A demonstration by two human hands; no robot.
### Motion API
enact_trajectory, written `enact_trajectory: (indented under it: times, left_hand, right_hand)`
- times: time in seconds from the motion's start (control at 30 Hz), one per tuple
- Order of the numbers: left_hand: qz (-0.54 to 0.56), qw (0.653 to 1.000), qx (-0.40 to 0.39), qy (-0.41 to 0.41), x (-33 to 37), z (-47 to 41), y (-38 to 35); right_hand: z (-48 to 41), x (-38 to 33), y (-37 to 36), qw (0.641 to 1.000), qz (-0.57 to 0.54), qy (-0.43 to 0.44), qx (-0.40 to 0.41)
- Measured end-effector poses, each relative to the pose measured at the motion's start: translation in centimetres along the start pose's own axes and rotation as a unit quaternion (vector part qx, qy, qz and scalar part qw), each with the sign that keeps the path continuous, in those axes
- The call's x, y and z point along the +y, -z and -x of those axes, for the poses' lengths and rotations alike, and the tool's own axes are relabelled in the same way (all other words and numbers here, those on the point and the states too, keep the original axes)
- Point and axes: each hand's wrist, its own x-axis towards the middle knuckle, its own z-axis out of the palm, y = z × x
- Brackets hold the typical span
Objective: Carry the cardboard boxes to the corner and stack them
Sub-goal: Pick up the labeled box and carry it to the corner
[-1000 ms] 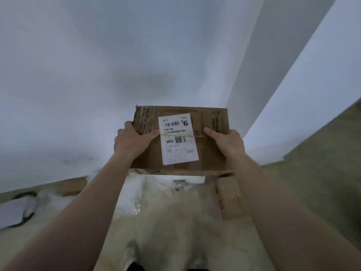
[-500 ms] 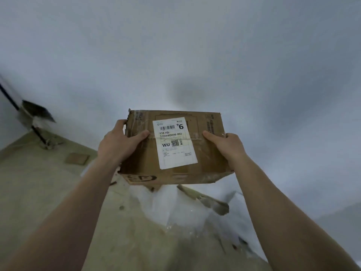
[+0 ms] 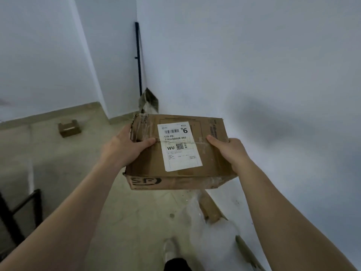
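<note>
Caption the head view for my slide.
Left hand and right hand grip a labelled cardboard box above the floor; a smaller box sits ahead.

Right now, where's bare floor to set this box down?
Bare concrete floor between the small brown cardboard box and the black metal frame, left of the held labelled cardboard box. Crowded: white plastic wrap, cardboard scraps along the right wall; dark long-handled tool in the corner.

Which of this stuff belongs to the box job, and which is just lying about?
Job: held box, small floor box, left hand, right hand.
Lying about: dustpan, black frame, plastic wrap, cardboard scrap.
</note>
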Motion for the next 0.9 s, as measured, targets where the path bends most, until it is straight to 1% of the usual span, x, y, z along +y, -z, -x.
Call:
enact_trajectory:
  times: [0.13, 0.27, 0.4, 0.57, 0.67, 0.73, 0.9]
  left_hand:
    - [-0.028, 0.998, 0.039, 0.047, -2.3, -6.2, 2.7]
    - [-0.011, 0.993, 0.068, 0.095, -3.7, -13.9, 4.7]
    - [0.002, 0.988, 0.097, 0.122, -4.6, -20.8, 7.4]
    - [-0.041, 0.974, 0.152, 0.163, -8.1, -26.4, 12.1]
    - [-0.081, 0.954, 0.192, 0.214, -11.3, -28.9, 15.2]
    - [-0.088, 0.946, 0.212, 0.229, -13.5, -30.6, 16.8]
    - [-0.102, 0.937, 0.218, 0.254, -19.7, -36.3, 21.2]
  right_hand:
    - [-7.1, -4.7, -6.1, 0.999, -0.002, 0.013, -0.052]
    - [-14.9, -9.8, -11.6, 0.995, -0.002, 0.026, -0.099]
    - [-20.9, -15.1, -16.2, 0.991, 0.003, 0.041, -0.124]
    - [-25.0, -22.2, -24.0, 0.982, 0.006, 0.067, -0.177]
    - [-26.1, -26.4, -30.2, 0.972, 0.018, 0.088, -0.218]
    - [-27.1, -28.5, -33.9, 0.969, 0.020, 0.091, -0.230]
    - [-30.1, -33.5, -43.2, 0.965, 0.044, 0.092, -0.242]
